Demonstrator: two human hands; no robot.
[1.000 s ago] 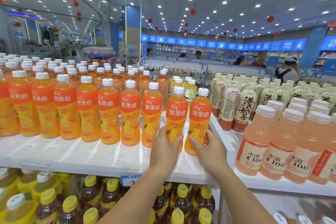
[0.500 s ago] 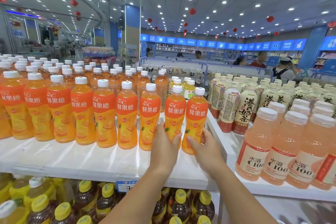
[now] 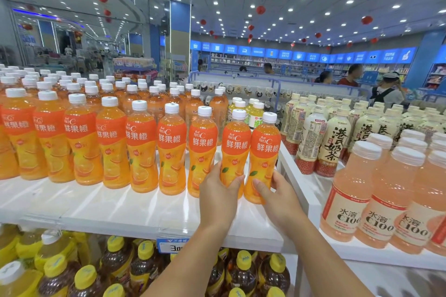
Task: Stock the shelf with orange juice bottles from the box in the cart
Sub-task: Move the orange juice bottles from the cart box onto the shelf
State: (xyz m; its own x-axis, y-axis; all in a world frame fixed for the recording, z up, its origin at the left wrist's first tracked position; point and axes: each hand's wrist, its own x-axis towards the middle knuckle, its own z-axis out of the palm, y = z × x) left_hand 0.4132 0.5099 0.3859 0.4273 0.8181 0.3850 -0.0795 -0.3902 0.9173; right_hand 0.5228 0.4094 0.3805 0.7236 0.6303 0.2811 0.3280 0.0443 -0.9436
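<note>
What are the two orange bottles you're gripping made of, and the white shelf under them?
End bottle and its neighbour: probably clear plastic, since juice shows through; glossy printed wrap; matte white caps, plastic-looking. Shelf: smooth white glossy board with bright reflections; laminate or painted metal, cannot tell.

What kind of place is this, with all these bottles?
Most likely a supermarket or large shop. White shelves carry rows of identical orange juice bottles and milk tea bottles, a price tag sits on the shelf edge, and shoppers stand among aisles behind.
</note>
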